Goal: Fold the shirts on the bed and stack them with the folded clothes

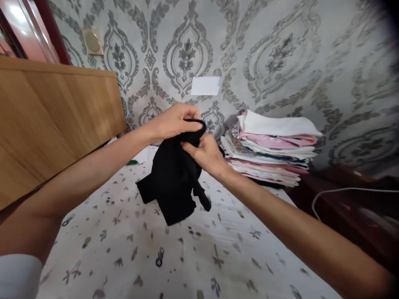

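Observation:
A black shirt (173, 178) hangs bunched from both of my hands above the patterned bedsheet. What looks like a short sleeve sticks out at its lower left, and a narrow fold dangles on the right. My left hand (181, 120) pinches the top edge between thumb and fingers. Just below and to the right, my right hand (207, 153) grips the cloth near the same edge, its thumb pressed on the fabric. Folds hide some of the fingertips.
A stack of folded clothes (271, 149) in white and pink stands at the back right. The white patterned bedsheet (187, 261) spreads below. A wooden panel (62, 120) rises on the left, and a pale cable (349, 189) crosses dark furniture on the right. Patterned wallpaper covers the wall behind.

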### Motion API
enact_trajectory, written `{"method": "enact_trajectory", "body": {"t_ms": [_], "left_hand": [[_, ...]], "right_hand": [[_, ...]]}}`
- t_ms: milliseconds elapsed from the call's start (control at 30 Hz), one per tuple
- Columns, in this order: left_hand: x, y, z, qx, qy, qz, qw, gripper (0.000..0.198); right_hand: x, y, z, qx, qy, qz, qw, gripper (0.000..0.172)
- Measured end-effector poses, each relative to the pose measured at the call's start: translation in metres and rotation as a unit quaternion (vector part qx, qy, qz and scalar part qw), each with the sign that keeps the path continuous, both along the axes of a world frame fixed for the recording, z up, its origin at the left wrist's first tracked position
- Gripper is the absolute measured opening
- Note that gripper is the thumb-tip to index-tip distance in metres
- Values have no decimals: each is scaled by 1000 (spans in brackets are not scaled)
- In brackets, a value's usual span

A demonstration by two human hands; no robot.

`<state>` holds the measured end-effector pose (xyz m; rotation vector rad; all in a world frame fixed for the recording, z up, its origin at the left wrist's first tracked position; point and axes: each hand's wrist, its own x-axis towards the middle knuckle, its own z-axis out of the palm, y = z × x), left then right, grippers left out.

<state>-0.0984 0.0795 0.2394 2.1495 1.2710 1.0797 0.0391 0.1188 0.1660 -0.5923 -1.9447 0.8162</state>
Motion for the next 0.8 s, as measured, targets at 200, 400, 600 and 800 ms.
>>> {"method": "enact_trajectory", "body": {"t_ms": [200, 400, 600, 800], "left_hand": [[8, -11, -39, -99, 56, -58, 992, 22], [14, -35, -98, -204, 209, 20, 956, 23], [-25, -38, -84, -180, 226, 161, 944, 15], [-15, -56, 6, 153, 286, 324, 889, 33]], "right_hand": [[56, -23, -12, -150, 81, 57, 984, 20], [94, -54, -12, -211, 125, -8, 969, 12], [115, -82, -13, -294, 85, -22, 952, 20], [100, -107, -6, -339, 56, 78, 936, 44]]}}
